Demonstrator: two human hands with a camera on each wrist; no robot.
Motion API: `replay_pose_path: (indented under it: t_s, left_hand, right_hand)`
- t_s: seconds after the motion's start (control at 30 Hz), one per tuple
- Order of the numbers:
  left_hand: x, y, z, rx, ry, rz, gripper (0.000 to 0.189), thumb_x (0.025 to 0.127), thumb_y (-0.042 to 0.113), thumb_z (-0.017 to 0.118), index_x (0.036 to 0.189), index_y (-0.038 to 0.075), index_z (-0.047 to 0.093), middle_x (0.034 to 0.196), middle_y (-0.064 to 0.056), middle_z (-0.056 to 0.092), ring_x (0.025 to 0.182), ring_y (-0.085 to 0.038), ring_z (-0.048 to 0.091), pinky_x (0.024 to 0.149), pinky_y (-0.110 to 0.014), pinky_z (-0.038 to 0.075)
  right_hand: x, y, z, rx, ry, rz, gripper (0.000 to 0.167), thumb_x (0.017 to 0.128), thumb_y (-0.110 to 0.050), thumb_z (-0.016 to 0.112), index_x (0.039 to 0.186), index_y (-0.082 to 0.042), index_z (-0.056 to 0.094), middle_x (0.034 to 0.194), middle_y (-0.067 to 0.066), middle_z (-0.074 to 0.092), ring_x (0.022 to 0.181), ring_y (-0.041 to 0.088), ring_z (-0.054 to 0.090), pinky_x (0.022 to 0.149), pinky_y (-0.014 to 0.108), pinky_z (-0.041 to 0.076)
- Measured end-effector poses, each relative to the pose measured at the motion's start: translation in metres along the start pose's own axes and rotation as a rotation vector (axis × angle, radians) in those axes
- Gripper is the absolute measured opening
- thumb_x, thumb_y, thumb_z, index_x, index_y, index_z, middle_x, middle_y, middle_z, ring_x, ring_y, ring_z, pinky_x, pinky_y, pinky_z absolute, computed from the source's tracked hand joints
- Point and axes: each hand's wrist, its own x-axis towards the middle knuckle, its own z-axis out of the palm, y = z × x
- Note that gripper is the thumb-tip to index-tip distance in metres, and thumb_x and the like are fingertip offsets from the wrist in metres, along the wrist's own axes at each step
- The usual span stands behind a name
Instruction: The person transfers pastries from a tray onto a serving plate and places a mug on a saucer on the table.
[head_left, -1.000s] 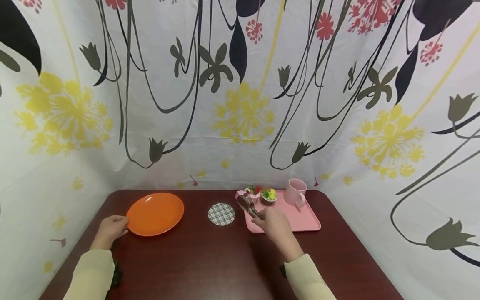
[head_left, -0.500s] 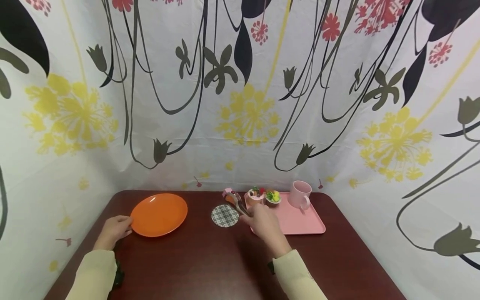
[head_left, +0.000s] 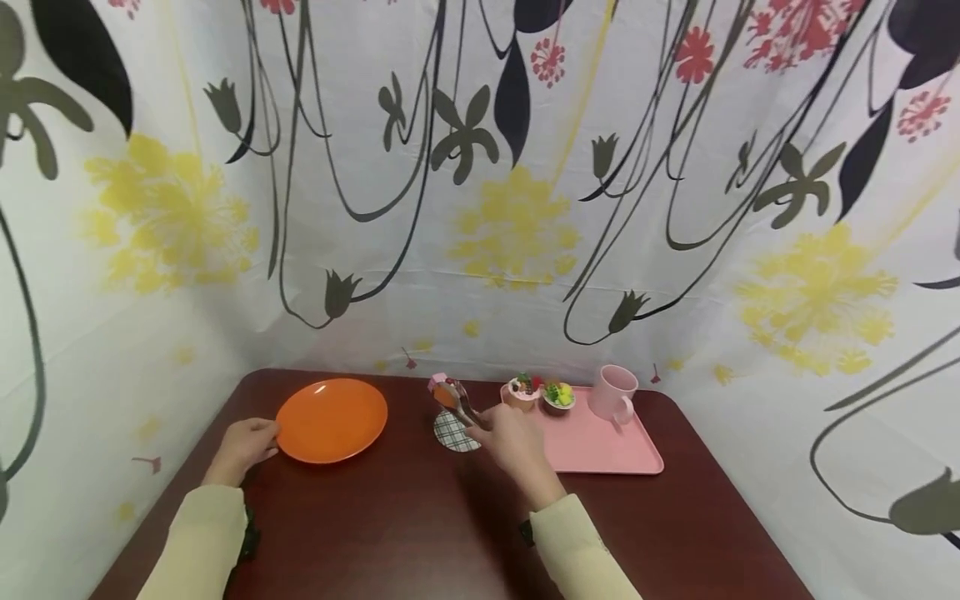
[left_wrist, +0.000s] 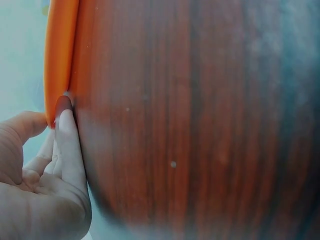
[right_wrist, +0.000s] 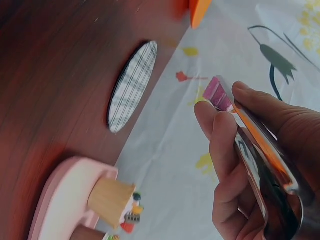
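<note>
At the left, my left hand pinches the near-left rim of an orange plate. In the left wrist view the thumb lies on one side of the rim and the fingers on the other. My right hand grips shiny metal tongs. Their tips hold a small pink layered piece, perhaps a toy cake slice, mostly hidden by fingers in the right wrist view. In the head view the tongs are raised over a round plaid coaster and point toward the plate.
A pink tray lies right of the right hand. On it stand a fruit-topped cupcake, a small cup of green and yellow pieces and a pink mug. A flowered cloth hangs behind the dark wooden table.
My right hand has carried the tongs and pink piece left, from over the tray to over the coaster. The left hand stays at the plate's rim. The head view has shifted slightly.
</note>
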Motion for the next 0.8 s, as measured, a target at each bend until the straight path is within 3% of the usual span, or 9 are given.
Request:
replay_pose_path:
  t_s: [0.17, 0.3, 0.6, 0.8]
  left_hand:
    - [0.003, 0.004, 0.003, 0.009, 0.005, 0.005, 0.055, 0.11, 0.022, 0.051, 0.145, -0.019, 0.05, 0.143, -0.04, 0.056, 0.09, -0.01, 0.071, 0.079, -0.024, 0.066]
    - [0.0, 0.001, -0.003, 0.005, 0.012, -0.01, 0.054, 0.11, 0.022, 0.052, 0.145, -0.02, 0.05, 0.143, -0.04, 0.055, 0.089, -0.009, 0.07, 0.078, -0.024, 0.066]
    - [0.002, 0.0, -0.006, 0.01, 0.012, 0.009, 0.055, 0.111, 0.022, 0.051, 0.145, -0.02, 0.049, 0.143, -0.041, 0.055, 0.088, -0.008, 0.07, 0.078, -0.023, 0.066]
    - [0.005, -0.005, -0.002, 0.006, 0.018, 0.002, 0.055, 0.11, 0.022, 0.051, 0.146, -0.02, 0.05, 0.143, -0.04, 0.055, 0.091, -0.01, 0.071, 0.08, -0.026, 0.067]
  right_hand:
    - [0.007, -0.014, 0.008, -0.011, -0.015, -0.04, 0.019, 0.095, -0.039, 0.083, 0.081, -0.026, 0.08, 0.06, -0.009, 0.056, 0.057, 0.014, 0.047, 0.047, 0.033, 0.033]
    - [0.016, -0.033, 0.018, -0.029, -0.028, -0.088, 0.017, 0.094, -0.042, 0.083, 0.085, -0.027, 0.082, 0.064, -0.008, 0.061, 0.06, 0.016, 0.052, 0.048, 0.033, 0.035]
    - [0.034, -0.056, 0.038, -0.069, -0.036, -0.063, 0.02, 0.092, -0.05, 0.083, 0.09, -0.031, 0.085, 0.072, -0.008, 0.07, 0.067, 0.019, 0.064, 0.053, 0.038, 0.045]
    - [0.042, -0.064, 0.055, -0.072, -0.036, -0.073, 0.02, 0.09, -0.049, 0.084, 0.087, -0.03, 0.084, 0.075, -0.006, 0.071, 0.067, 0.021, 0.065, 0.053, 0.04, 0.047]
